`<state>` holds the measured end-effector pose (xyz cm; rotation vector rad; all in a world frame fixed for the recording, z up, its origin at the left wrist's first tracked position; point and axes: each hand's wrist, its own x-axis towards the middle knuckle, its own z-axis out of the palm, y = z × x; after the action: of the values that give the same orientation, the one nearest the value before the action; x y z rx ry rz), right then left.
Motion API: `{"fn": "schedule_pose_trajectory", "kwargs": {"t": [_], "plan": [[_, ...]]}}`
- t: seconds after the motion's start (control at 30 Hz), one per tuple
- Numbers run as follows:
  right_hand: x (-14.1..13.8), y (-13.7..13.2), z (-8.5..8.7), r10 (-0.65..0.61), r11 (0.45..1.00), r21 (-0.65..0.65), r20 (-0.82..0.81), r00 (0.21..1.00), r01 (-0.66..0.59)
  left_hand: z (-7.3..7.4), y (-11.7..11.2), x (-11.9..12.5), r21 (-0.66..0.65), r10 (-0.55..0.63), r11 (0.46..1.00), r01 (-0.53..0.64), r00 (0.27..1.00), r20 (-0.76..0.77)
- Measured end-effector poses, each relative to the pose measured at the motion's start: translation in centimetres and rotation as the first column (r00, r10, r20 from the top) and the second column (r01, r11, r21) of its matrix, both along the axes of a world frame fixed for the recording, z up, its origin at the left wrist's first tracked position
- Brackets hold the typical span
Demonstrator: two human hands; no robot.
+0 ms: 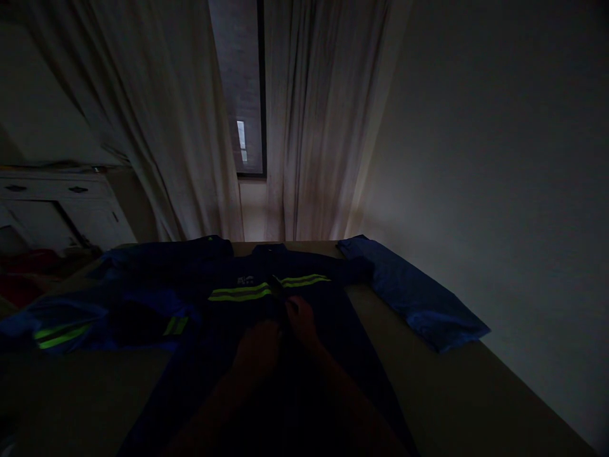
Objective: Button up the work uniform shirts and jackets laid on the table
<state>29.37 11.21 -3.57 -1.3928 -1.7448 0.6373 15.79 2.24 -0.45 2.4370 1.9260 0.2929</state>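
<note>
A dark blue work jacket [266, 285] with yellow-green reflective stripes lies spread face up on a table [457, 393]. Both my hands rest on its front, near the centre closure below the chest stripes. My left hand [257, 349] lies on the fabric just left of the closure. My right hand [301, 320] sits a little higher, its fingers curled at the closure line. The room is very dark, so what the fingers pinch stays unclear. The jacket's right sleeve [413, 295] stretches out toward the wall.
Another blue garment with reflective stripes [85, 317] lies at the table's left. White curtains [304, 127] and a window [240, 89] stand behind the table. A white cabinet [57, 203] is at the far left. A bare wall [499, 190] runs along the right.
</note>
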Motion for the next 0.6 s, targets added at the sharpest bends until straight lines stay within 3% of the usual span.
{"fn": "schedule_pose_trajectory", "kwargs": {"t": [0.13,0.23,0.47,0.6], "plan": [[0.4,0.3,0.1,0.034,0.999,0.012,-0.098,0.995,-0.033,-0.8,5.1,-0.5,0.052,-0.018,0.999,0.010,0.986,0.164],[0.4,0.4,-0.2,-0.001,1.000,0.013,-0.133,0.991,0.003,-1.9,7.0,-1.7,0.042,-0.016,0.999,0.008,0.976,0.215],[0.1,0.4,-1.3,-0.092,0.996,0.011,-0.131,0.987,0.094,-3.4,7.4,-3.0,0.063,-0.123,0.992,0.106,0.895,0.429],[0.0,0.1,-0.6,-0.046,0.999,0.009,-0.147,0.988,0.048,-3.5,7.8,-3.3,-0.005,-0.093,0.993,0.121,0.788,0.609]]}}
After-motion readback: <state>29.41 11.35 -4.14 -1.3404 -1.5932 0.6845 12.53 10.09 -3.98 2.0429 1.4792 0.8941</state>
